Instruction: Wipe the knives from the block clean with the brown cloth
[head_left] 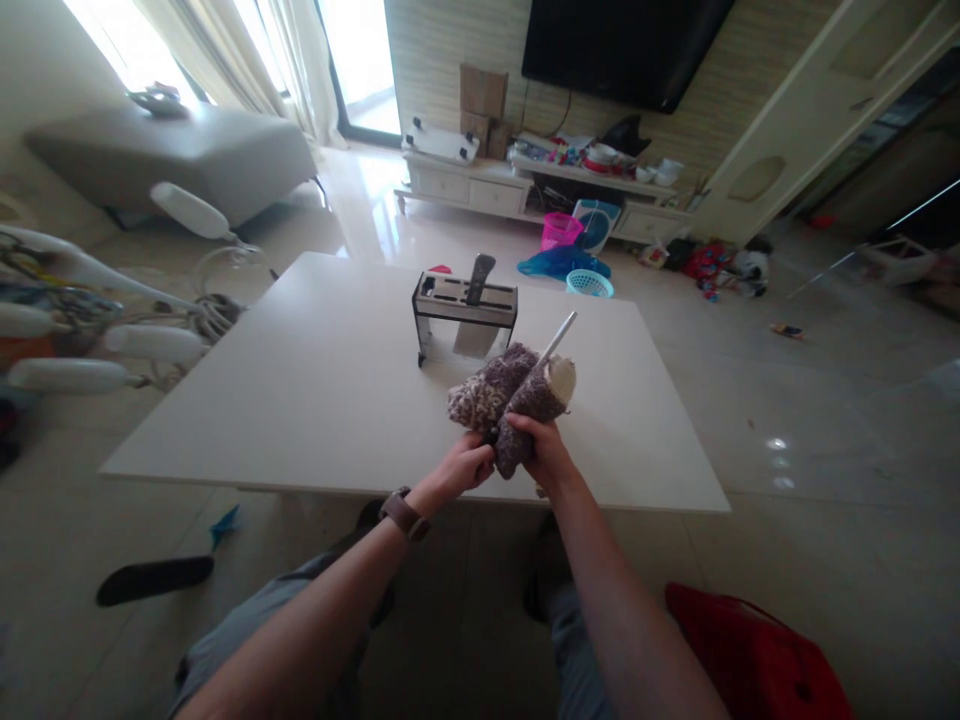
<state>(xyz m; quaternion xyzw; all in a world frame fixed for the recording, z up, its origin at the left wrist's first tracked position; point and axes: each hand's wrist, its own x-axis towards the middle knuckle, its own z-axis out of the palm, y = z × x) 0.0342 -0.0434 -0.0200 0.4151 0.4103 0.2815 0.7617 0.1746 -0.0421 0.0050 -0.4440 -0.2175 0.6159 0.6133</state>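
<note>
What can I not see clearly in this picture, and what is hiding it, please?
All in the head view:
Knife: its handle is mostly covered by the left hand; its lower blade is hidden by the root with the pale end.
Right hand: most fingers are behind that root.
Red thing: cut off by the bottom edge.
Small items on the cabinet: too small and blurred.

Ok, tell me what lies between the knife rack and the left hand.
The head view shows a rough brown root, then a strip of white tabletop.
</note>
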